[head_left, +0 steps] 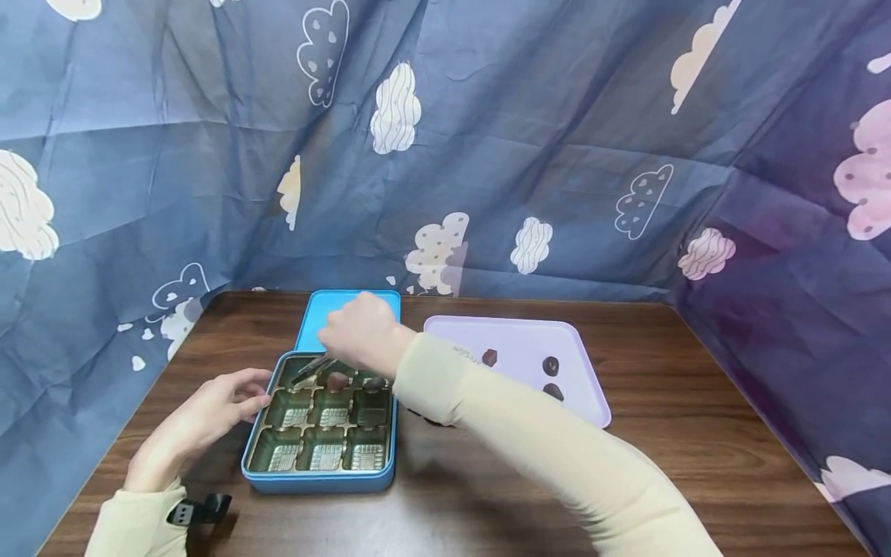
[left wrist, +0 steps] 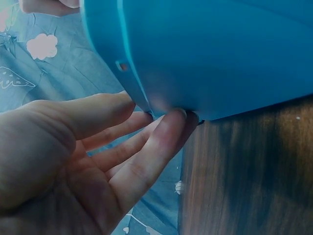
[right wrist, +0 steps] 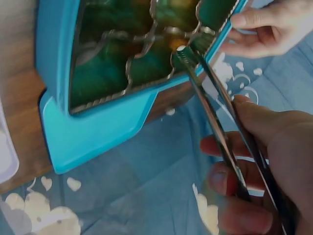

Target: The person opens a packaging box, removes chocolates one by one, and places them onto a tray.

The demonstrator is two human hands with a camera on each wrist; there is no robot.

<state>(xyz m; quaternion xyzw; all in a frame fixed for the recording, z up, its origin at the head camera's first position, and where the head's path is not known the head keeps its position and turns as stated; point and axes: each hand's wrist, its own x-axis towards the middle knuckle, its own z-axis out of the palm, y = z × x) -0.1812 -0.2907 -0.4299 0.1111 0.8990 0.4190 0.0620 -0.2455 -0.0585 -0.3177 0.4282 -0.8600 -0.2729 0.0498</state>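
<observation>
A blue tin (head_left: 320,483) with a gold divided insert stands at the left of the table. In its back row lie a reddish-brown chocolate (head_left: 337,381) and a dark chocolate (head_left: 374,383). My right hand (head_left: 365,329) grips metal tweezers (right wrist: 215,117), their two tips apart and low in the back left compartment. Nothing distinct shows between those tips. My left hand (head_left: 223,402) rests against the tin's left side, its relaxed fingertips (left wrist: 171,125) touching the blue wall near a corner in the left wrist view.
Behind the tin lies a light blue lid (head_left: 327,305). A lilac tray (head_left: 515,333) sits to the right, bearing a reddish-brown cube (head_left: 489,357) and two dark chocolates (head_left: 551,365). My right sleeve (head_left: 515,425) crosses in front of the tray. A cloud-patterned cloth (head_left: 487,155) hangs behind the table.
</observation>
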